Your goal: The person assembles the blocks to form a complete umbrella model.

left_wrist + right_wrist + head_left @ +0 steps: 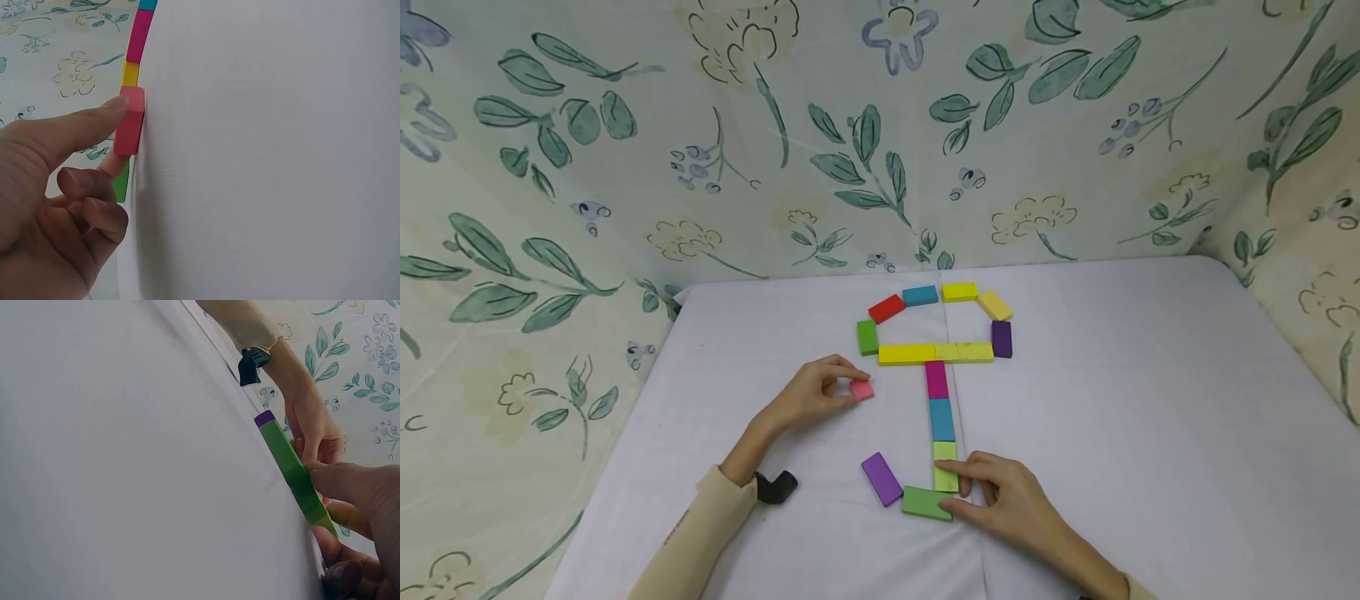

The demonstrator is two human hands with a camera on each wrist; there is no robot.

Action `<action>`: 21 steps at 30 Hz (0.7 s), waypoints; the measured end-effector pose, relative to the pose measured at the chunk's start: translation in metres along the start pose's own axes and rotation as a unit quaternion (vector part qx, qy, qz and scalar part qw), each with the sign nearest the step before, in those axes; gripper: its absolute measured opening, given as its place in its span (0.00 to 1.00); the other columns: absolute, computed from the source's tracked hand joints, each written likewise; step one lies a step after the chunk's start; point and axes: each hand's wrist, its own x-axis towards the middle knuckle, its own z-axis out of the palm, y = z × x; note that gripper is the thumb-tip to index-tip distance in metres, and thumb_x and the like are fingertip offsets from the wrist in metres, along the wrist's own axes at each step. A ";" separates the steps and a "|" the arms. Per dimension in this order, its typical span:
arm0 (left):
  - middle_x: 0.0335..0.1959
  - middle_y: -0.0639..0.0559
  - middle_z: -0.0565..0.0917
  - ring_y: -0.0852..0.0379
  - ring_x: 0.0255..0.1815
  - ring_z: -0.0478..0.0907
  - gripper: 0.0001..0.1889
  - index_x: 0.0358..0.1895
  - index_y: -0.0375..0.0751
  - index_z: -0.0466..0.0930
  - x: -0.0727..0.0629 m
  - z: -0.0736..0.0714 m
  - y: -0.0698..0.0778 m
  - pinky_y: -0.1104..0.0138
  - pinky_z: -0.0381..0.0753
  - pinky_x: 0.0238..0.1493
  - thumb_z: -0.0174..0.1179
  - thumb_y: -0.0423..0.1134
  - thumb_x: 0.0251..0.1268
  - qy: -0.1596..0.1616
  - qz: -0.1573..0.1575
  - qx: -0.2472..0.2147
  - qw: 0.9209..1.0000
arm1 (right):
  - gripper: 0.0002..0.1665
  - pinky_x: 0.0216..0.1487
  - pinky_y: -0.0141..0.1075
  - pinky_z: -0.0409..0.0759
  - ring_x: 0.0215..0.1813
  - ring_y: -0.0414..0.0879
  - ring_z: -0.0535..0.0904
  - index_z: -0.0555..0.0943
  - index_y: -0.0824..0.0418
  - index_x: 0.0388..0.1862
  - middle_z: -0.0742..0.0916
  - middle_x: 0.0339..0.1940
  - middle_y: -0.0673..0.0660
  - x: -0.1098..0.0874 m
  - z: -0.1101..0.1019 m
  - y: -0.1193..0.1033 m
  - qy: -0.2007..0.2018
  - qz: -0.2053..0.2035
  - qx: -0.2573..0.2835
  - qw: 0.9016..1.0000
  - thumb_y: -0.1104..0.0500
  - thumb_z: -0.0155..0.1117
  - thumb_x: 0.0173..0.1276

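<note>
My left hand [808, 393] pinches a small pink block [862, 389] between thumb and a finger, left of the block stem. In the left wrist view the pink block [130, 122] appears end-on, its other fingers loosely bent. Lower down, my right hand [1011, 500] rests its thumb on the right end of a green block [925, 503] and a fingertip on the lime block [946, 473] above it. In the right wrist view the thumb touches the green block's [290, 459] side. A purple block [882, 479] lies slanted against the green block's left end.
Above, a blue block [942, 419] and a magenta block [937, 379] continue the column up to a yellow bar [907, 355]. Several coloured blocks, including a red block [887, 308] and a dark purple block [1002, 339], arch above it. White cloth [1112, 375] covers the table; floral fabric [880, 125] hangs behind.
</note>
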 end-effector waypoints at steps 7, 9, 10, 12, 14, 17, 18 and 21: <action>0.51 0.48 0.82 0.59 0.26 0.67 0.20 0.60 0.47 0.87 0.000 -0.005 -0.004 0.73 0.66 0.29 0.72 0.35 0.65 -0.033 -0.002 -0.009 0.999 | 0.23 0.21 0.23 0.64 0.22 0.29 0.66 0.91 0.47 0.52 0.81 0.27 0.37 0.000 0.000 -0.001 -0.002 0.008 0.006 1.000 0.47 0.83 0.56; 0.51 0.48 0.81 0.59 0.26 0.67 0.20 0.61 0.48 0.87 0.001 -0.007 -0.007 0.73 0.67 0.30 0.71 0.34 0.66 -0.048 0.003 -0.016 0.999 | 0.23 0.21 0.23 0.64 0.22 0.29 0.66 0.91 0.47 0.52 0.81 0.27 0.37 0.000 0.000 -0.001 -0.001 0.010 0.007 1.000 0.47 0.83 0.56; 0.51 0.48 0.81 0.59 0.27 0.67 0.20 0.61 0.48 0.86 0.002 -0.009 -0.008 0.73 0.67 0.30 0.70 0.34 0.67 -0.055 0.005 -0.018 0.998 | 0.23 0.21 0.23 0.64 0.22 0.29 0.66 0.91 0.47 0.52 0.81 0.27 0.37 0.000 -0.001 -0.001 -0.001 0.011 0.007 1.000 0.47 0.83 0.56; 0.51 0.48 0.81 0.58 0.27 0.68 0.20 0.62 0.48 0.86 0.004 -0.011 -0.010 0.73 0.68 0.31 0.69 0.34 0.67 -0.064 0.006 -0.019 0.998 | 0.23 0.21 0.23 0.64 0.22 0.29 0.66 0.91 0.47 0.52 0.81 0.27 0.37 0.001 -0.001 -0.001 -0.002 0.012 0.008 1.000 0.47 0.83 0.57; 0.49 0.48 0.81 0.58 0.27 0.68 0.21 0.63 0.49 0.85 0.006 -0.013 -0.011 0.73 0.68 0.31 0.70 0.34 0.67 -0.072 0.006 -0.020 0.997 | 0.23 0.22 0.23 0.64 0.22 0.29 0.66 0.91 0.47 0.52 0.81 0.27 0.37 0.001 -0.001 -0.001 -0.004 0.013 0.008 1.000 0.47 0.83 0.57; 0.49 0.49 0.80 0.57 0.29 0.69 0.23 0.65 0.49 0.84 0.009 -0.015 -0.012 0.73 0.68 0.31 0.71 0.36 0.66 -0.083 0.002 -0.020 0.996 | 0.23 0.22 0.23 0.64 0.22 0.29 0.66 0.91 0.47 0.52 0.81 0.27 0.37 0.001 -0.001 -0.001 -0.007 0.013 0.006 1.000 0.46 0.82 0.57; 0.48 0.49 0.80 0.56 0.29 0.69 0.23 0.65 0.50 0.84 0.010 -0.015 -0.013 0.73 0.68 0.31 0.71 0.36 0.66 -0.087 0.001 -0.021 0.996 | 0.23 0.22 0.22 0.64 0.22 0.29 0.66 0.91 0.47 0.52 0.81 0.27 0.37 0.001 -0.001 -0.001 -0.008 0.012 0.005 1.000 0.46 0.82 0.57; 0.48 0.49 0.80 0.56 0.30 0.70 0.21 0.63 0.50 0.86 0.013 -0.015 -0.013 0.73 0.69 0.32 0.71 0.37 0.66 -0.094 -0.001 -0.024 0.995 | 0.23 0.22 0.22 0.63 0.22 0.29 0.66 0.91 0.47 0.52 0.81 0.27 0.37 0.001 -0.001 -0.001 -0.008 0.011 0.002 1.000 0.47 0.82 0.58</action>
